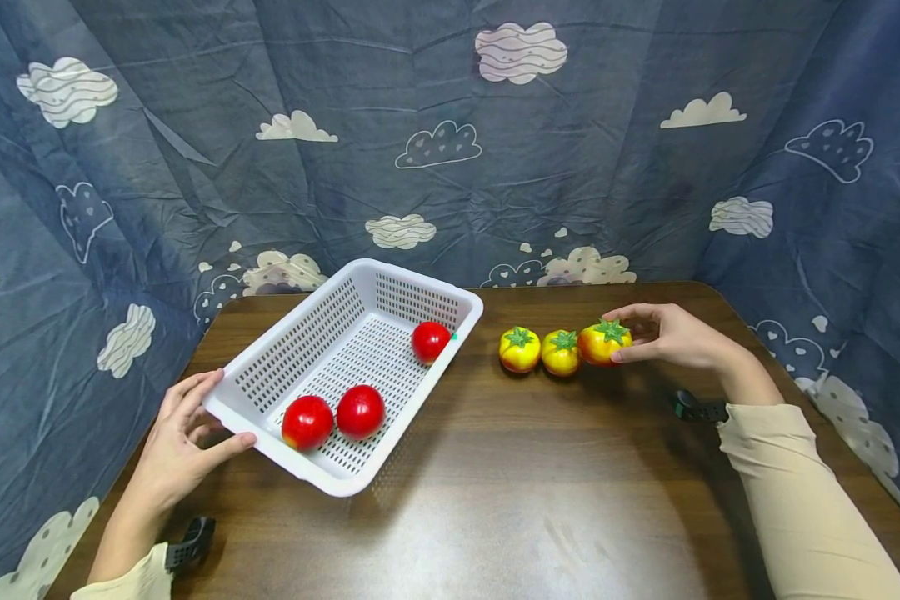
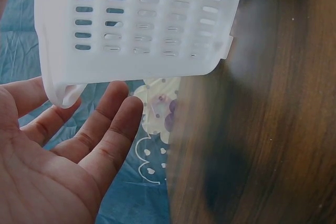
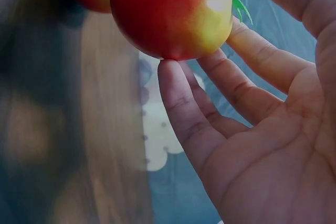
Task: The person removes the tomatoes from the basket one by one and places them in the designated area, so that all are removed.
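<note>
My left hand (image 1: 177,446) grips the near-left rim of a white perforated plastic basket (image 1: 297,473). The thumb lies on top of the rim, and the left wrist view shows fingers beneath the basket's end. Inside the basket are three round red fruits: two side by side near the front, a red fruit (image 1: 307,422) and another (image 1: 361,411), and a third (image 1: 431,342) toward the far right corner. To the right, my right hand (image 1: 671,336) holds a red-and-yellow toy tomato (image 3: 170,14) with a green leafy top between thumb and fingers.
Two yellow toy tomatoes with green tops, one (image 1: 520,350) left of the other (image 1: 561,354), sit on the brown wooden table (image 1: 495,483) between the basket and the held one. A dark blue cloud-print cloth (image 1: 450,100) hangs behind the table and along its sides.
</note>
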Available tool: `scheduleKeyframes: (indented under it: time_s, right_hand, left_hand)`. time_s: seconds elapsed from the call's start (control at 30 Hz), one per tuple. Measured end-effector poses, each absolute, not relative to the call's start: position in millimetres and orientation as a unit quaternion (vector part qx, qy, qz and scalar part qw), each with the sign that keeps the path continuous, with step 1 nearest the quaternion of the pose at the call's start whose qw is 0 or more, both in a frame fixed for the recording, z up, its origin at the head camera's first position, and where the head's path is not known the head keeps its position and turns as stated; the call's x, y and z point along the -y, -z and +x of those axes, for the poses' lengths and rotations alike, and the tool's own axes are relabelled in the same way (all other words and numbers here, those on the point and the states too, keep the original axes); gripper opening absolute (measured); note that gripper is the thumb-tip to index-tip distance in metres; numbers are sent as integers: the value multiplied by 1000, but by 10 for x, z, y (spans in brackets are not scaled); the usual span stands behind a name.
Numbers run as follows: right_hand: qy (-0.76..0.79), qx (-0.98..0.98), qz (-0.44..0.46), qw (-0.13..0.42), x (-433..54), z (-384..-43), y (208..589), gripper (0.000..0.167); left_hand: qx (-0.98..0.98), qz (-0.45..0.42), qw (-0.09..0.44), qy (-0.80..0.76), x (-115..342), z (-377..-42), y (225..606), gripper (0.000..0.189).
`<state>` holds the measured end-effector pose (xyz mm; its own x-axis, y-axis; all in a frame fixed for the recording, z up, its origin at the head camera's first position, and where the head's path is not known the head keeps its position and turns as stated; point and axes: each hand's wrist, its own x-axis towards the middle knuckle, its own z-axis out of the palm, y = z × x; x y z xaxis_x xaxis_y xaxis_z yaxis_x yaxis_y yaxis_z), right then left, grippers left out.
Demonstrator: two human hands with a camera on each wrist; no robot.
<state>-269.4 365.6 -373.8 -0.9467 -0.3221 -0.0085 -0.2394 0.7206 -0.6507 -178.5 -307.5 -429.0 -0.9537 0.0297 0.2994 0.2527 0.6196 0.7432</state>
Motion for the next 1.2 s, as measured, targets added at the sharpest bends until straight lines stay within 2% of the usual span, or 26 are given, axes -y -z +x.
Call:
scheduleKeyframes:
  time_s: [0.67,1.2]
  right_hand:
    - [355,-920,-134,97,-3815,-2720,4028,63]
    - [364,-913,-135,127,-3795,-2712,4096,64]
  left_hand:
    - [885,-82,134,437,3070,-1789,4268,100]
    - [884,-80,128,442,3070,-1788,4273,100]
